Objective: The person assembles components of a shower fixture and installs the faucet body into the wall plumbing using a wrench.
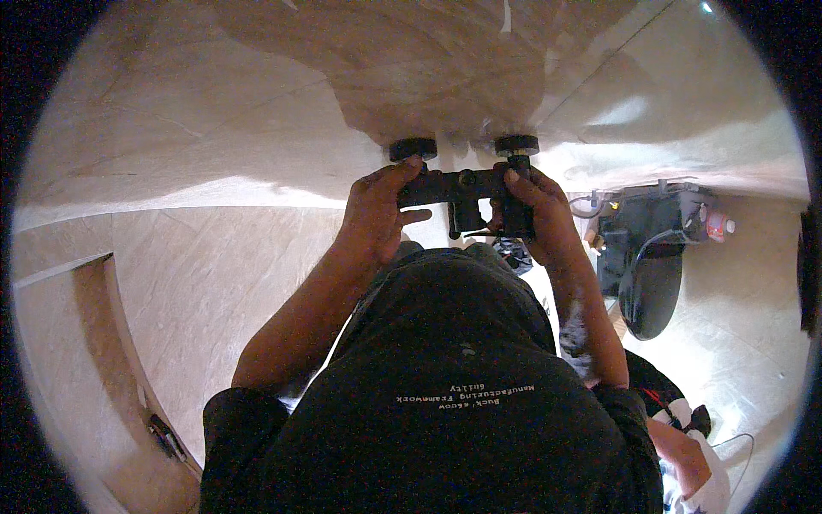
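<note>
A black wall-mounted mixer tap [454, 184] sits against the stone-patterned wall, spanning two round black cover plates, the left plate [413, 150] and the right plate [516, 145]. My left hand [374, 210] grips the tap's left end, its thumb up by the left plate and one finger stretched out below the body. At the other end, my right hand [546, 210] is wrapped round the tap, its thumb on the front near the right plate. The fingers behind the body are mostly hidden. A short outlet hangs under the tap's middle.
To the right stands a black rounded fixture [655, 295], seemingly a toilet, with a pinkish bottle [717, 225] on top. Another person's arm [682, 454] shows at the lower right. Small dark tools [167, 437] lie on a ledge at the lower left.
</note>
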Tool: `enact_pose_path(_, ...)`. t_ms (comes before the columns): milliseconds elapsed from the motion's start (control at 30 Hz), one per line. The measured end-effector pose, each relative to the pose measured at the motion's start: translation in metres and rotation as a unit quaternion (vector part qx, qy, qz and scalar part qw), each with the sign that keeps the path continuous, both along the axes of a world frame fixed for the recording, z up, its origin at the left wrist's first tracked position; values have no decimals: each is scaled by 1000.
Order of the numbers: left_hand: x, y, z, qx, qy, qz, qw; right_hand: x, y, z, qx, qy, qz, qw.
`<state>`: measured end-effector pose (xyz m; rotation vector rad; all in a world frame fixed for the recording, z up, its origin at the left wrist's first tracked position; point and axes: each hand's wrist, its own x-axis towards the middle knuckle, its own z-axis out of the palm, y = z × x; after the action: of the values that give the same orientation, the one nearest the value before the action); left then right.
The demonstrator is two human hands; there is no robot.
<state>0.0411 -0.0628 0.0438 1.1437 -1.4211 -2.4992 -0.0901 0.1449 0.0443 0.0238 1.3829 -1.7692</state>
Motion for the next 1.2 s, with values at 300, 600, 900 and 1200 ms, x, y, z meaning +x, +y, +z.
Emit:
enact_pose_path(300,-2,11,2,-30,-14,23,999,0,-1,0,11,0,-12,1000)
enact_pose_path(600,0,4,-2,56,17,26,998,-5,0,-3,35,8,0,999)
enact_pose_path(900,-1,2,0,79,34,27,996,-5,1,-6,24,30,-2,999)
enact_pose_path(1200,1,2,6,70,44,23,996,-3,2,-6,10,33,-1,999)
